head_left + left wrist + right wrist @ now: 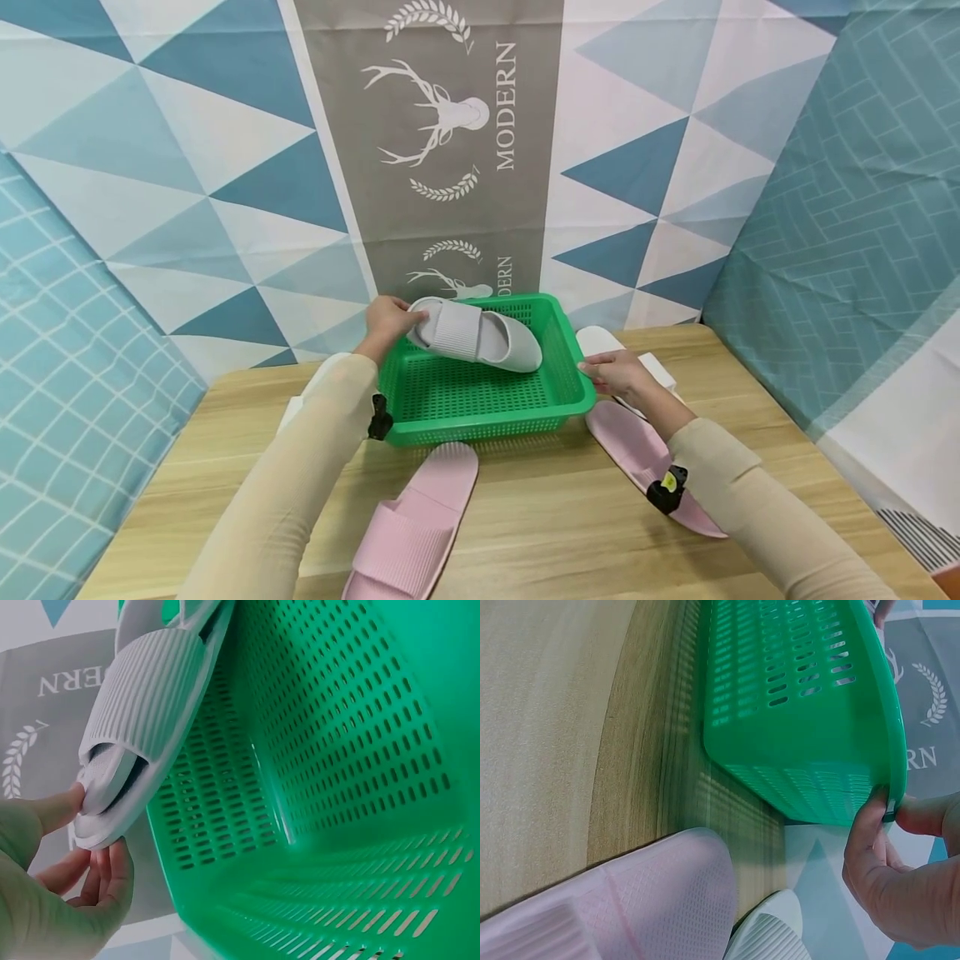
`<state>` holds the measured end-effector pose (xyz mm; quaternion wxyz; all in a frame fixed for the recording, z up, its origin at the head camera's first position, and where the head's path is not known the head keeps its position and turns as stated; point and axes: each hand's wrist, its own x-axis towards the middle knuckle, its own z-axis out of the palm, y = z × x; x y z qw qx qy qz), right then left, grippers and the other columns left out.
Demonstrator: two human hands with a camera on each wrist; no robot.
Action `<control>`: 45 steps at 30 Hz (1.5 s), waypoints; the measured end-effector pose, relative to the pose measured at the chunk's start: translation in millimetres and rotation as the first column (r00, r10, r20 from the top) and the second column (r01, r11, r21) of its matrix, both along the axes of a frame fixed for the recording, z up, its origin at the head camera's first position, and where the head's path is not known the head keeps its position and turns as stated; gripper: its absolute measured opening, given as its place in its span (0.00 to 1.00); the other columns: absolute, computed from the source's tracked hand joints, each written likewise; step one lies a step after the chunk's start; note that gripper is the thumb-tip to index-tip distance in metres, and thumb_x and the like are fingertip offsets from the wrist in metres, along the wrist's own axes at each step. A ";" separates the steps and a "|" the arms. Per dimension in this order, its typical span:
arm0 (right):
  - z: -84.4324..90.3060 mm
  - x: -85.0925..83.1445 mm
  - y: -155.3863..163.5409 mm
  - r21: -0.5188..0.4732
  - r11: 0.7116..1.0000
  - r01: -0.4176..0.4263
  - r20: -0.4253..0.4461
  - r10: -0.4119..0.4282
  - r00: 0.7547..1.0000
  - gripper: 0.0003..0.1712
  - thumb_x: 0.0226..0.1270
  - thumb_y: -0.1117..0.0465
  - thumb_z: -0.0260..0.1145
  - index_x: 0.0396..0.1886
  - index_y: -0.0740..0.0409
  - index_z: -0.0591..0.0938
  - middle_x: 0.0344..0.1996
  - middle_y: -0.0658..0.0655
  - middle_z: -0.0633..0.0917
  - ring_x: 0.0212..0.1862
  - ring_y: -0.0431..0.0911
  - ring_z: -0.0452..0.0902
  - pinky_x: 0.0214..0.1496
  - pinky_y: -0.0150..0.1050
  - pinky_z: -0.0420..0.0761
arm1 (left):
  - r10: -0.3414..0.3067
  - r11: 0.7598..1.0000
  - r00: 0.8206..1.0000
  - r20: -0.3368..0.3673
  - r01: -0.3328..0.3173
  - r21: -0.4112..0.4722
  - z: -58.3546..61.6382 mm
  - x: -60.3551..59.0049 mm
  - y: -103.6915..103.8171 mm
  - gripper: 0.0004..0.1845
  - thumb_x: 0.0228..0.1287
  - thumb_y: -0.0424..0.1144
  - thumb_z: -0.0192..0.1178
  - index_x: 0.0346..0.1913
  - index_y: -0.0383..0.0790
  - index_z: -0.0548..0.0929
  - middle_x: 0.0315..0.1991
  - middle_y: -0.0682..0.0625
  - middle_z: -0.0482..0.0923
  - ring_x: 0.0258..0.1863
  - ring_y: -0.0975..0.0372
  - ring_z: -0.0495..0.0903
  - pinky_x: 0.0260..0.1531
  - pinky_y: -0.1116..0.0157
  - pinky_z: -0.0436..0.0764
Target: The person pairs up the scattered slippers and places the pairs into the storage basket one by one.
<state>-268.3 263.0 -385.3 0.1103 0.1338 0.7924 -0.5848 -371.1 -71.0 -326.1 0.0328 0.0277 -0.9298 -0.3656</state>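
Observation:
My left hand (390, 323) pinches one end of the grey slippers (457, 330), which look tucked one into the other. They lie tilted over the back part of a green perforated basket (480, 425). In the left wrist view, the thumb presses on top of the grey slippers (146, 697) and the other fingers sit underneath. My right hand (617, 373) grips the basket's right rim between thumb and fingers. Seen from the right wrist, the hand (907, 877) holds the rim of the basket (802, 735) from the side.
A pink slipper (408, 542) lies in front of the basket, another pink slipper (633, 442) under the right forearm. White slippers (598, 340) stand at the basket's right, with more white footwear (322, 379) behind the left arm. A patterned cloth wall (465, 192) rises behind the wooden table (555, 517).

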 end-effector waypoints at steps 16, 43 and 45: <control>-1.5 0.3 0.0 0.014 1.000 0.005 -0.010 -0.004 1.000 0.28 0.71 0.61 0.57 0.65 0.74 0.68 0.39 0.53 0.79 0.33 0.35 0.77 0.41 0.29 0.83 | -0.076 0.970 0.996 -0.048 0.062 -0.236 -8.3 -10.0 -10.8 0.12 0.54 0.40 0.67 0.26 0.31 0.84 0.24 0.47 0.79 0.29 0.57 0.73 0.26 0.66 0.73; 0.7 -1.7 -0.9 -0.024 0.999 0.031 -0.006 -0.032 0.999 0.27 0.71 0.62 0.58 0.64 0.75 0.68 0.39 0.54 0.78 0.31 0.34 0.78 0.38 0.28 0.83 | -0.123 0.940 0.981 0.150 0.164 -0.299 -18.0 -19.5 -10.2 0.21 0.57 0.39 0.65 0.45 0.22 0.80 0.48 0.31 0.79 0.44 0.47 0.78 0.48 0.54 0.81; -0.6 -1.2 -0.9 -0.019 0.999 0.032 -0.003 -0.032 0.999 0.28 0.71 0.61 0.58 0.64 0.74 0.68 0.40 0.54 0.78 0.32 0.34 0.77 0.38 0.28 0.83 | -0.130 0.943 0.976 0.174 0.176 -0.281 -19.5 -17.1 -10.0 0.22 0.58 0.40 0.65 0.47 0.22 0.79 0.49 0.31 0.78 0.44 0.48 0.78 0.47 0.55 0.81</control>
